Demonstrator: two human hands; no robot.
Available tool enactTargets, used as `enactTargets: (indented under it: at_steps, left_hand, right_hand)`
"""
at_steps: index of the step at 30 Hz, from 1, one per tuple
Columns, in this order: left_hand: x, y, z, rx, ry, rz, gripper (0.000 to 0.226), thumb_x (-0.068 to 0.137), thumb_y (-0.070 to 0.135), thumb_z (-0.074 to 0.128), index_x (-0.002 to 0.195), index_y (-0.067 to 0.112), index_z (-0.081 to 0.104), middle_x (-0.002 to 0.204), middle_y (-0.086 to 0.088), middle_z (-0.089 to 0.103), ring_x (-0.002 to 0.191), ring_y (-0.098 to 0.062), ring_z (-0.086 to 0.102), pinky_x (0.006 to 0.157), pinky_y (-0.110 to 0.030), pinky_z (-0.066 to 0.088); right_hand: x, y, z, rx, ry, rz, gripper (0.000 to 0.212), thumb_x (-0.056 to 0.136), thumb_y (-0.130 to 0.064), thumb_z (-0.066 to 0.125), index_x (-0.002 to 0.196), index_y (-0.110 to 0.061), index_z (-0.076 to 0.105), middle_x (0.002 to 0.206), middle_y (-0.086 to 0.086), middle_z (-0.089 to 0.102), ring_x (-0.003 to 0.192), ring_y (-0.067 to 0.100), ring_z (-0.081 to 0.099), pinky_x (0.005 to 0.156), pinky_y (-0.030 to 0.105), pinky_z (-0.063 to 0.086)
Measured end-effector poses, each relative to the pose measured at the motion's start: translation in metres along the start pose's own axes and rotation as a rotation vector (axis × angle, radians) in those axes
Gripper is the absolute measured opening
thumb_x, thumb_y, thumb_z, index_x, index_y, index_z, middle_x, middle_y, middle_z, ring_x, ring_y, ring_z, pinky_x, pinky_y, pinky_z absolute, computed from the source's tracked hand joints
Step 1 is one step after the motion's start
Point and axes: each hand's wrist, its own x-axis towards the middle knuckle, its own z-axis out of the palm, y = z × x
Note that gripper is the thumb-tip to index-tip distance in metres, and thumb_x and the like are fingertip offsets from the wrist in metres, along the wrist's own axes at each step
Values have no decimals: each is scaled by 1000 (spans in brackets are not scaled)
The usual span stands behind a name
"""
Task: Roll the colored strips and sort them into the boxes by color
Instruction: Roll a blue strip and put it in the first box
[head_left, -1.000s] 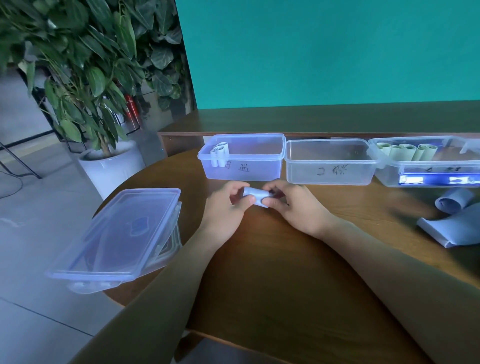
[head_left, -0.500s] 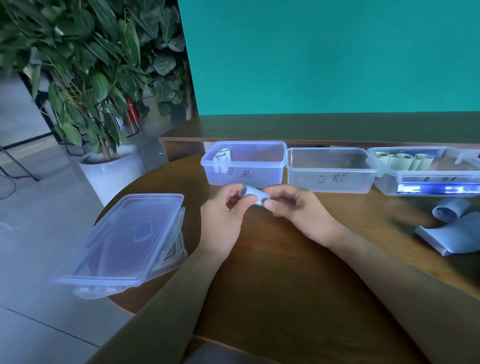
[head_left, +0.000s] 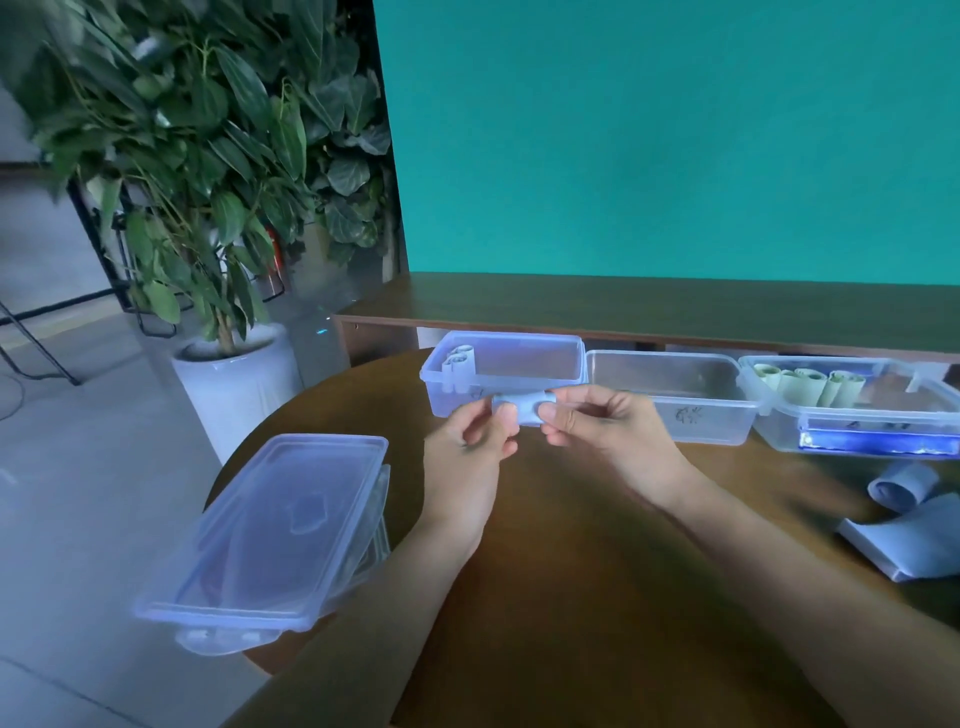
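While a pale blue roll (head_left: 523, 408) is held above the table (head_left: 597, 597) at frame centre, it is pinched at its ends: left end by the left hand (head_left: 475, 441), right end by the right hand (head_left: 602, 428), fingers curled on it. Its long axis is seen running left to right across the frame, roughly level. Rolling is judged nearly finished; sorting comes next. The left box (head_left: 519, 387), just behind the roll, already contains similar pale rolls (head_left: 460, 359), so a release there is judged fitting. Green rolls (head_left: 810, 385) are noted in the right box (head_left: 852, 421); the middle box (head_left: 670, 400) appears unfilled. Unrolled strips (head_left: 914, 530) lie at right edge.
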Motion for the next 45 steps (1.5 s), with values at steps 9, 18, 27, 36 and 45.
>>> enactTargets:
  at_steps: [9, 18, 27, 36, 45]
  left_hand:
    - [91, 45, -20, 595, 125, 149, 30, 95, 25, 68, 124, 21, 66, 112, 9, 67, 94, -5, 56, 80, -9, 39]
    - [164, 25, -47, 939, -37, 94, 23, 97, 21, 62, 118, 22, 71, 112, 1, 69, 82, -10, 56, 66, -14, 38]
    - [185, 1, -58, 921, -110, 65, 21, 100, 23, 56, 101, 16, 76, 99, 0, 73, 94, -17, 65, 64, -17, 41]
    - [189, -2, -64, 910, -93, 75, 27, 101, 14, 51, 113, 13, 75, 116, -2, 72, 99, -12, 61, 72, -16, 42]
    - [188, -5, -67, 876, -123, 90, 27, 102, 17, 54, 122, 13, 72, 123, -3, 71, 109, -14, 63, 77, -19, 45]
  right_hand:
    - [106, -33, 7, -334, 40, -99, 18, 82, -12, 84, 93, -1, 75, 78, 12, 75, 66, 19, 69, 75, 27, 61]
    - [175, -5, 20, -798, -132, 29, 23, 86, -18, 81, 103, -3, 76, 85, 13, 77, 65, 19, 71, 65, 11, 53]
    - [191, 12, 56, -1052, -275, 145, 37, 90, -42, 74, 90, -5, 80, 82, 5, 78, 77, 19, 76, 83, 35, 61]
    - [208, 25, 88, -1327, -229, 169, 47, 86, -49, 73, 58, -17, 53, 52, -9, 53, 47, 5, 45, 45, 19, 30]
    - [212, 29, 93, -1387, -268, 177, 44, 87, -55, 70, 68, -20, 52, 64, -7, 51, 55, 5, 45, 47, 20, 30]
